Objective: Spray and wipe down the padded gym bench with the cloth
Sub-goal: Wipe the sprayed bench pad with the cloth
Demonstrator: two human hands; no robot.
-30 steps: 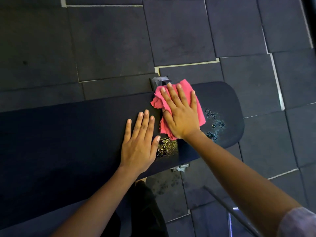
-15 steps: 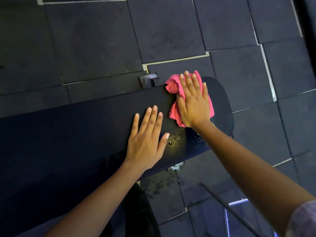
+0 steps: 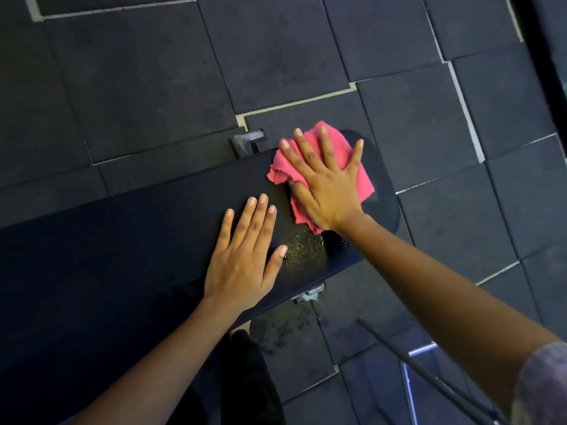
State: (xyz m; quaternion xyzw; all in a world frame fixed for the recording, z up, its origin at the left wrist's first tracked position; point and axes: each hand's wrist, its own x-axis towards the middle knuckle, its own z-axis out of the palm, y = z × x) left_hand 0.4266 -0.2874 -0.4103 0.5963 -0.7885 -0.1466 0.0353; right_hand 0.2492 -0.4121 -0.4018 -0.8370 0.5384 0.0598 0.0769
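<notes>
Right hand [image 3: 325, 182], fingers spread, presses crumpled pink cloth [image 3: 362, 179] onto dark padded gym bench [image 3: 122, 240]. Left hand [image 3: 245, 256] flat, braced. Droplets [image 3: 306, 250] below cloth unwiped; wiping appears early.

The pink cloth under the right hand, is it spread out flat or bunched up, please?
Bunched: the pink cloth lies crumpled in folds with ragged edges under the flat right hand.

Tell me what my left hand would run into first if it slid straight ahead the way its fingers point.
The left hand lies flat on the bench, fingers pointing up-right. Sliding on, it would likely first meet the pink cloth held under the right hand.
</notes>
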